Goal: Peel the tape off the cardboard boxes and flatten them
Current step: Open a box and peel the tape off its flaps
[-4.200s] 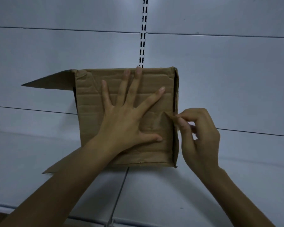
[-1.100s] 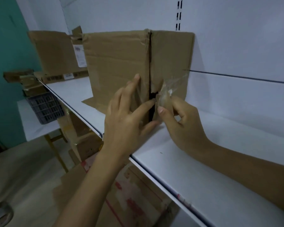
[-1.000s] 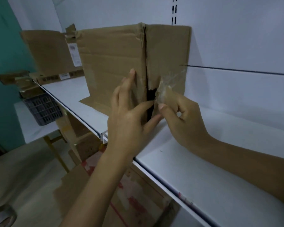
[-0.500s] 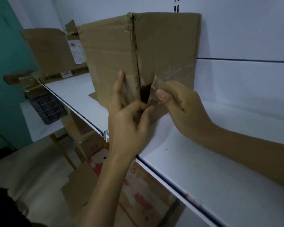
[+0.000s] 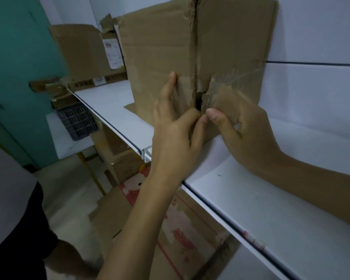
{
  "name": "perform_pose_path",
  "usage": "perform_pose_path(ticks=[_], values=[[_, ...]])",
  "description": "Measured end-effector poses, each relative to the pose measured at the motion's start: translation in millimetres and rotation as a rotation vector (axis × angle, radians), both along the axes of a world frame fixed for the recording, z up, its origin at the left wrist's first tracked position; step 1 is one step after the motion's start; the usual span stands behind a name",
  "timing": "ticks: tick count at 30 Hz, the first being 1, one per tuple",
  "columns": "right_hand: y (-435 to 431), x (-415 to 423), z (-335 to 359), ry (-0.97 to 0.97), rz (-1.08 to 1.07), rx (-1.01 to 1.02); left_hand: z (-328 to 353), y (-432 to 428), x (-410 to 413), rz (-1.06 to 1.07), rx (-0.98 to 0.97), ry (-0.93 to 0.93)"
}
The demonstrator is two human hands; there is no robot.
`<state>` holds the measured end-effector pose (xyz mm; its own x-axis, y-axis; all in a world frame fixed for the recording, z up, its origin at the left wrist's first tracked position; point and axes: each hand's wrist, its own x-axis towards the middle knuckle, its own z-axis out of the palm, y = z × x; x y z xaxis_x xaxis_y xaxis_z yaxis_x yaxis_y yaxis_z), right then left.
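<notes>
A tall brown cardboard box [image 5: 160, 47] stands on the white shelf [image 5: 271, 199], its vertical seam facing me. Clear tape [image 5: 238, 74] runs across the panel right of the seam, wrinkled and partly lifted. My right hand [image 5: 242, 128] pinches the peeled tape end between thumb and curled fingers, just right of the seam's torn gap. My left hand [image 5: 174, 128] presses on the panel left of the seam, index finger straight up the cardboard, thumb tip almost touching my right thumb. A loose bottom flap [image 5: 130, 109] lies flat on the shelf.
Another opened box [image 5: 83, 51] with a white label stands further back on the shelf, cardboard scraps [image 5: 45, 84] beside it. A dark plastic crate [image 5: 77, 120] sits on a lower white table. Boxes with red print [image 5: 176, 229] lie below the shelf. A teal wall is at left.
My right hand has drawn the tape end down and rightward, lifting more tape off the right panel. My left hand has slid closer to the seam. The view has moved nearer the box.
</notes>
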<state>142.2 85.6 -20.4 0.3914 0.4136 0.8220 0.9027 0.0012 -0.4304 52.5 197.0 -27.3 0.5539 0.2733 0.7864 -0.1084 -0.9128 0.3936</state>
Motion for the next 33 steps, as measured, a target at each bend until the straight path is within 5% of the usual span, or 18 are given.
perform_pose_path(ticks=[8, 13, 20, 33], values=[[-3, 6, -2, -0.013, -0.112, 0.066, -1, -3, -2, -0.036, -0.017, 0.018], [-3, 20, -1, 0.501, -0.012, 0.304, -4, -2, -2, -0.037, -0.049, -0.045], [0, 30, 0, 0.637, -0.016, 0.328, -5, 0, -3, -0.049, -0.048, -0.073], [-52, 107, 1, 0.741, -0.446, 0.296, -6, 2, -4, -0.039, -0.074, -0.089]])
